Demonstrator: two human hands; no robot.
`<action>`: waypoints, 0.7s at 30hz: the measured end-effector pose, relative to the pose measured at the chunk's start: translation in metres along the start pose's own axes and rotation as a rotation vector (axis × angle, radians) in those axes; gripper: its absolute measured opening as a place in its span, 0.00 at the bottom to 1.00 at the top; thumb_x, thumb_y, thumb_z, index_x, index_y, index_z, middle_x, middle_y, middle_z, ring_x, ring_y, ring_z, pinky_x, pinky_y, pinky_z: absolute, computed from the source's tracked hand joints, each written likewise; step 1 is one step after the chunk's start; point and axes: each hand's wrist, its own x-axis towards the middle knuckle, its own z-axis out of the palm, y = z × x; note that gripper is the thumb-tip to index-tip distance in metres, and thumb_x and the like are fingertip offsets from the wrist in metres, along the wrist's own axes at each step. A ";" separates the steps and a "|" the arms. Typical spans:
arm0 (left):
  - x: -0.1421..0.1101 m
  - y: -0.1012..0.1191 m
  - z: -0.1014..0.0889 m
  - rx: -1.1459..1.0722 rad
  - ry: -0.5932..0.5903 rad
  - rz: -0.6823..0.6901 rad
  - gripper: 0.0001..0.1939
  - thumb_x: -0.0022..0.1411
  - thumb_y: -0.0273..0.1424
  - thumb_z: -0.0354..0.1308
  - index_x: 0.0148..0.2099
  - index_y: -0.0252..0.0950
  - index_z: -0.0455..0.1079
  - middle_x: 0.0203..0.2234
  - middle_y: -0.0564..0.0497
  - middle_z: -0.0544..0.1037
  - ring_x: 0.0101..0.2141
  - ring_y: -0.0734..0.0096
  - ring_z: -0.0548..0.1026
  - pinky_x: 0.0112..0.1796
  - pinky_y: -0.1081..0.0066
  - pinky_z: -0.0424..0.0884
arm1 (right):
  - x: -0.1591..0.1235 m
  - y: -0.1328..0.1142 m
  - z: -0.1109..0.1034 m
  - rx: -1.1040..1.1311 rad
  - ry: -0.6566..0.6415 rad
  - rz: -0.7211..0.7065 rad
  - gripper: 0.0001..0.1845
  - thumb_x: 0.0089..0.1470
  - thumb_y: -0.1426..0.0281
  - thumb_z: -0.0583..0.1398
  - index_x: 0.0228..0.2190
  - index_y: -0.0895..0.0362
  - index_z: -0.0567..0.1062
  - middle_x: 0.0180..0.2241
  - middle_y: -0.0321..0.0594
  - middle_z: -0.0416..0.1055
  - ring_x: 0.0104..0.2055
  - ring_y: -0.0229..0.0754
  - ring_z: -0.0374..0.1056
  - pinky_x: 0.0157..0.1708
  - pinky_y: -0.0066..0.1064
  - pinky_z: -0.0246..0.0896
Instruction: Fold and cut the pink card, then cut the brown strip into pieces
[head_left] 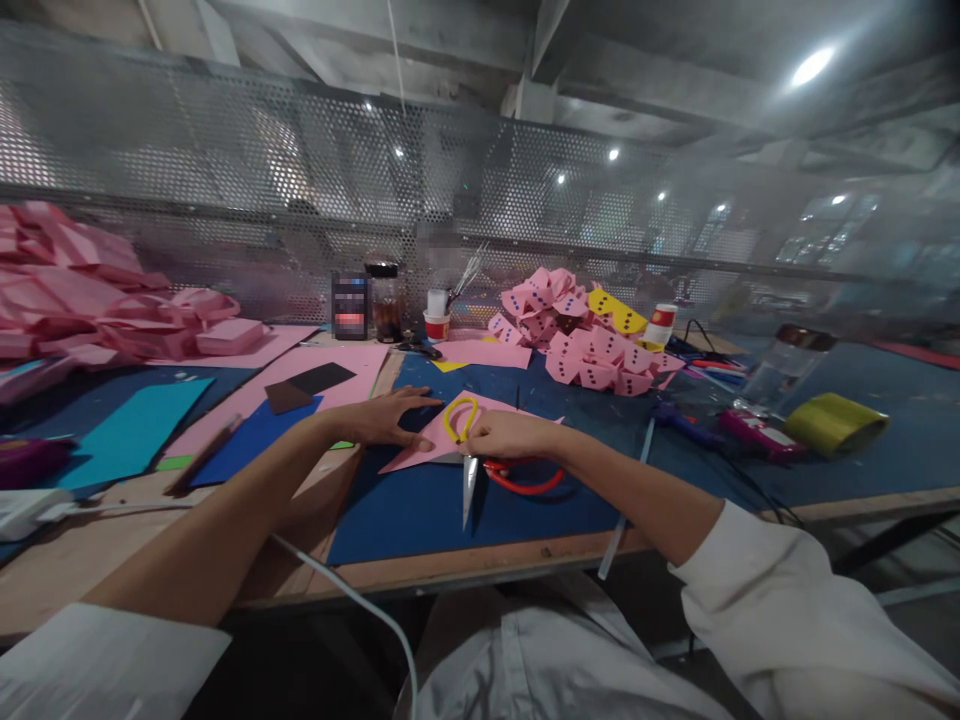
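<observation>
My left hand (390,415) lies flat, fingers stretched out, on a pink paper sheet (435,440) that rests on the blue mat (420,510). My right hand (506,435) is closed on a pair of scissors (469,480) with a yellow and a red handle loop. The steel blades point down toward me, over the mat. The yellow loop sits between my two hands on the pink sheet.
A heap of folded pink and yellow paper pieces (585,335) lies behind. Stacks of pink paper (97,300) sit far left. Jars and cups (386,300) stand at the mesh wall. A glue gun (750,430), a yellow tape roll (832,425) and a white cable (360,600) lie nearby.
</observation>
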 end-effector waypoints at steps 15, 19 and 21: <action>-0.006 -0.020 -0.006 -0.028 -0.041 -0.010 0.49 0.52 0.59 0.56 0.69 0.47 0.45 0.69 0.46 0.43 0.65 0.49 0.48 0.61 0.55 0.50 | 0.000 0.003 0.000 0.045 0.027 0.042 0.19 0.56 0.70 0.54 0.15 0.58 0.58 0.15 0.29 0.54 0.20 0.31 0.50 0.23 0.26 0.44; -0.004 -0.021 -0.004 -0.019 -0.032 0.008 0.48 0.52 0.59 0.56 0.69 0.47 0.46 0.69 0.46 0.45 0.65 0.49 0.49 0.61 0.56 0.50 | 0.001 0.000 0.002 0.102 0.019 0.058 0.19 0.56 0.70 0.54 0.16 0.57 0.58 0.15 0.29 0.55 0.20 0.31 0.52 0.23 0.25 0.47; -0.004 -0.021 -0.004 -0.020 -0.031 0.011 0.48 0.52 0.59 0.56 0.69 0.46 0.47 0.69 0.46 0.45 0.65 0.50 0.49 0.61 0.56 0.50 | 0.001 -0.001 0.002 0.123 0.023 0.061 0.19 0.55 0.70 0.54 0.15 0.57 0.57 0.15 0.29 0.53 0.19 0.31 0.51 0.23 0.25 0.47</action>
